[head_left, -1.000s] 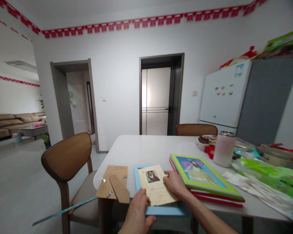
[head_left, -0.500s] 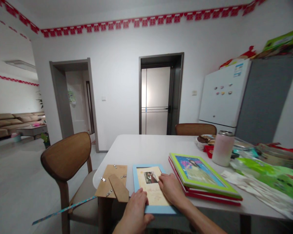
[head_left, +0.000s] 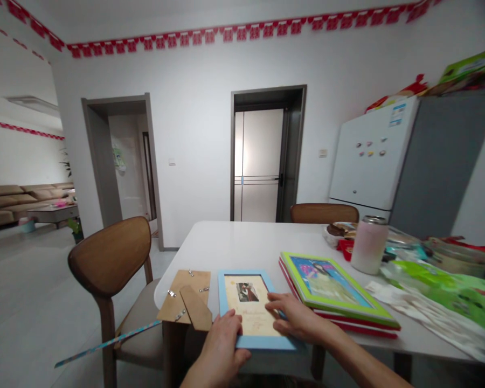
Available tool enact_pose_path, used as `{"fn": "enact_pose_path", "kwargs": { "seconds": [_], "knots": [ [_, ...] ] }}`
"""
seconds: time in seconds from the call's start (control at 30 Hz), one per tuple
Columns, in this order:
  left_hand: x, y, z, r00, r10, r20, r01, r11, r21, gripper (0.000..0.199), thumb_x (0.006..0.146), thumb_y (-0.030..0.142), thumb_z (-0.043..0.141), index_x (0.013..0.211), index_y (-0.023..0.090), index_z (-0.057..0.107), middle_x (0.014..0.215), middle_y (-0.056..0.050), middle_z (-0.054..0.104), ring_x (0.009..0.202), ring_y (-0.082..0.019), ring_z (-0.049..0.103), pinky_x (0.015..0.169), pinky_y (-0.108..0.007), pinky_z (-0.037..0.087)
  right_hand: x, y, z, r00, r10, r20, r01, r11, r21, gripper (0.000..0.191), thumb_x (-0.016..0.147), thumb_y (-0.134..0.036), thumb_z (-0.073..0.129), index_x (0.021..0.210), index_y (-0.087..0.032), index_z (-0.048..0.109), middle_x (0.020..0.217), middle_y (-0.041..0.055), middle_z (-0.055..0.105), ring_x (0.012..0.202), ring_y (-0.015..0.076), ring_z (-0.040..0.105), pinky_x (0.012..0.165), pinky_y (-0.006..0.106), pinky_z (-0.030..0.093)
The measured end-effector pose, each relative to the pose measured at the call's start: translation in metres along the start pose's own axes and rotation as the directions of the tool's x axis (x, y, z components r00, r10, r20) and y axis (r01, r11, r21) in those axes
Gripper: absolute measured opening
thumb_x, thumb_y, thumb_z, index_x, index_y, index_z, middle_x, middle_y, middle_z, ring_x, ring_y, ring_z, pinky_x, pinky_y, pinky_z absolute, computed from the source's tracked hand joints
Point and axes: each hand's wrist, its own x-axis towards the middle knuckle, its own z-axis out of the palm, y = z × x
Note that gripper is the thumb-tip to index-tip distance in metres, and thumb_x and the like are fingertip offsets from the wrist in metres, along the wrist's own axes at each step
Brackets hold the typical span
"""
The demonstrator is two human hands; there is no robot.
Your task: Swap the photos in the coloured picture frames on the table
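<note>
The card (head_left: 262, 323) has dropped into the frame (head_left: 267, 343) by the desk's (head_left: 234, 240) near edge; your left hand (head_left: 222, 339) grips the frame's corner, right hand (head_left: 301, 319) loosely spread; fridge (head_left: 367, 172) beyond.

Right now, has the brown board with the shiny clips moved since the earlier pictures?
No, not that I can see. The brown board lies in the same place against the white table's rounded left corner, shifted neither way.

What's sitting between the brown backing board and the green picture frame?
The blue frame, seen in the head view; the left hand is at its near-left corner, the right hand over its right side.
</note>
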Motion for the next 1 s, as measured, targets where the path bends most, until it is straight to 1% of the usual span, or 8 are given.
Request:
{"fn": "enact_pose_path", "kwargs": {
  "seconds": [0.23, 0.33, 0.47, 0.6, 0.7, 0.83, 0.9, 1.0],
  "knots": [
    [-0.001, 0.001, -0.001, 1.0, 0.021, -0.015, -0.021, 1.0, 0.007, 0.037, 0.063, 0.021, 0.055, 0.1, 0.02, 0.05, 0.118, -0.005, 0.048, 0.115, -0.019, 0.035, 0.098, -0.034, 0.022, -0.003, -0.012, 0.001, 1.0, -0.004, 0.029, 0.004, 1.0, 0.013, 0.025, 0.062, -0.018, 0.044, 0.08, -0.019, 0.061, 0.099, 0.0061, 0.058, 0.094, 0.0199, 0.051, 0.08, 0.027, 0.034],
    [-0.007, -0.01, -0.004, 0.999, 0.038, -0.031, -0.038, 0.999, -0.019, 0.038, 0.061, 0.017, 0.056, 0.099, 0.02, 0.049, 0.123, -0.005, 0.044, 0.117, -0.018, 0.033, 0.099, -0.032, 0.021, -0.002, -0.012, -0.001, 0.997, -0.008, 0.075, 0.004, 0.999, 0.052, 0.033, 0.057, -0.017, 0.048, 0.088, -0.019, 0.059, 0.106, 0.0068, 0.055, 0.097, 0.0197, 0.05, 0.083, 0.027, 0.034],
    [-0.013, -0.021, -0.011, 0.998, 0.052, -0.042, -0.053, 0.998, -0.034, 0.043, 0.062, 0.016, 0.055, 0.104, 0.021, 0.046, 0.128, -0.004, 0.038, 0.119, -0.017, 0.03, 0.1, -0.03, 0.021, -0.002, -0.013, -0.003, 0.995, 0.009, 0.101, -0.019, 0.995, 0.096, 0.044, 0.054, -0.014, 0.05, 0.096, -0.018, 0.058, 0.122, 0.009, 0.044, 0.112, 0.0216, 0.039, 0.09, 0.028, 0.03],
    [-0.006, -0.015, -0.01, 0.998, 0.056, -0.033, -0.056, 0.998, 0.017, 0.03, 0.061, 0.014, 0.055, 0.09, 0.022, 0.052, 0.116, -0.002, 0.05, 0.118, -0.018, 0.031, 0.097, -0.031, 0.026, 0.0, -0.014, -0.004, 0.994, 0.06, 0.096, -0.063, 0.998, 0.028, 0.044, 0.055, -0.014, 0.05, 0.098, -0.018, 0.058, 0.121, 0.0108, 0.046, 0.112, 0.0233, 0.04, 0.09, 0.031, 0.031],
    [-0.008, -0.015, -0.01, 0.999, 0.029, -0.04, -0.029, 0.999, 0.014, 0.037, 0.06, 0.015, 0.056, 0.097, 0.021, 0.051, 0.122, -0.005, 0.046, 0.118, -0.018, 0.031, 0.098, -0.031, 0.025, 0.001, -0.011, -0.004, 0.995, 0.046, 0.091, -0.047, 0.999, 0.0, 0.046, 0.056, -0.017, 0.052, 0.102, -0.018, 0.057, 0.122, 0.0117, 0.044, 0.109, 0.0243, 0.043, 0.088, 0.032, 0.032],
    [-0.021, -0.045, -0.027, 0.995, 0.011, -0.096, -0.009, 1.0, 0.026, 0.062, 0.058, 0.016, 0.056, 0.118, 0.021, 0.039, 0.133, -0.005, 0.029, 0.122, -0.016, 0.024, 0.101, -0.03, 0.019, 0.005, -0.016, 0.0, 0.999, 0.025, -0.04, -0.026, 1.0, -0.009, 0.046, 0.058, -0.021, 0.054, 0.103, -0.018, 0.057, 0.114, 0.0107, 0.053, 0.106, 0.0257, 0.044, 0.088, 0.034, 0.032],
    [-0.024, -0.071, -0.04, 0.982, -0.093, -0.164, 0.112, 0.988, 0.108, 0.066, 0.056, 0.014, 0.055, 0.12, 0.018, 0.037, 0.134, -0.008, 0.028, 0.123, -0.018, 0.022, 0.101, -0.031, 0.019, 0.012, -0.033, 0.008, 0.987, -0.042, -0.153, 0.049, 0.998, 0.042, 0.042, 0.063, -0.025, 0.052, 0.104, -0.018, 0.057, 0.111, 0.0103, 0.055, 0.104, 0.024, 0.045, 0.088, 0.033, 0.032],
    [-0.021, -0.107, -0.055, 0.916, -0.282, -0.285, 0.357, 0.897, 0.261, 0.064, 0.056, 0.013, 0.055, 0.118, 0.009, 0.038, 0.131, -0.014, 0.031, 0.122, -0.022, 0.024, 0.1, -0.033, 0.019, 0.028, -0.074, 0.026, 0.96, -0.164, -0.228, 0.191, 0.976, 0.101, 0.04, 0.068, -0.032, 0.049, 0.105, -0.017, 0.056, 0.104, 0.0093, 0.059, 0.097, 0.0215, 0.049, 0.085, 0.031, 0.033]
  ]
}}
